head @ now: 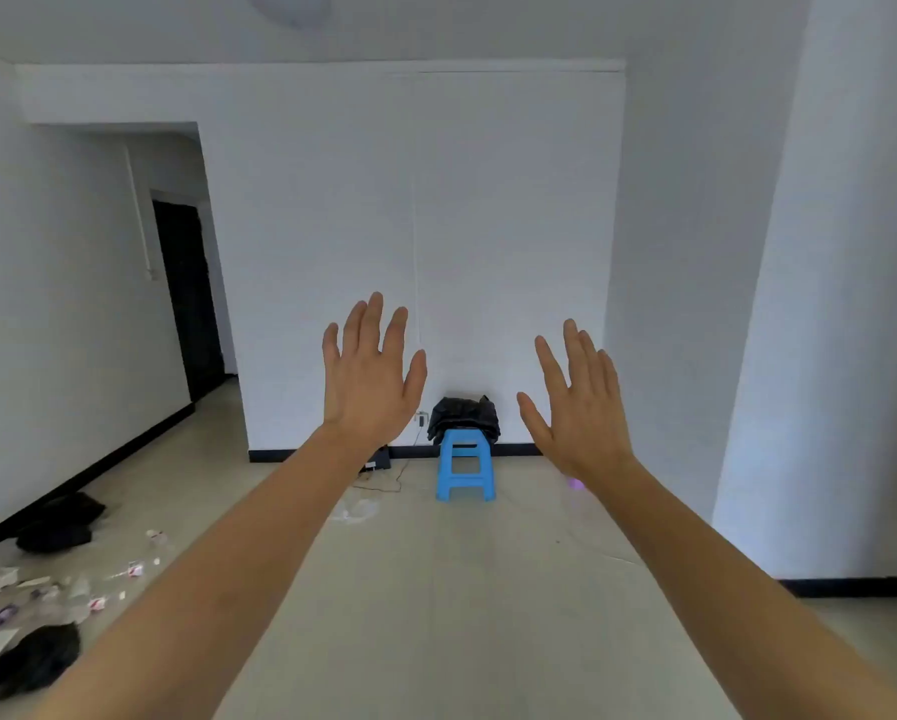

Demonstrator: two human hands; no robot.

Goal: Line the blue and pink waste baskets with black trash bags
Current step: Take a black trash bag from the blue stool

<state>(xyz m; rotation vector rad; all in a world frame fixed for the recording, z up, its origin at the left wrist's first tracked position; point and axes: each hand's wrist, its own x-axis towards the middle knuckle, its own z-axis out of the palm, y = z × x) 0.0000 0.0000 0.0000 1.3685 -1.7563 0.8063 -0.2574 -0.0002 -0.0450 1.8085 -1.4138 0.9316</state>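
Observation:
Both my arms are stretched out in front of me at chest height. My left hand [371, 374] and my right hand [579, 407] are flat with fingers spread, backs toward me, holding nothing. Between them, against the far white wall, a pile of black trash bags [464, 415] lies on top of a small blue plastic stool [464, 467]. A sliver of something pink [575, 483] shows just below my right wrist; I cannot tell what it is. No blue basket is in sight.
Scattered wrappers and paper litter [46, 589] lie on the floor at the left, with black bags [59, 522] by the left wall and another [31, 662] at the bottom left. A cable and a black device [381, 459] sit near the stool. A dark doorway [189, 298] opens at the left.

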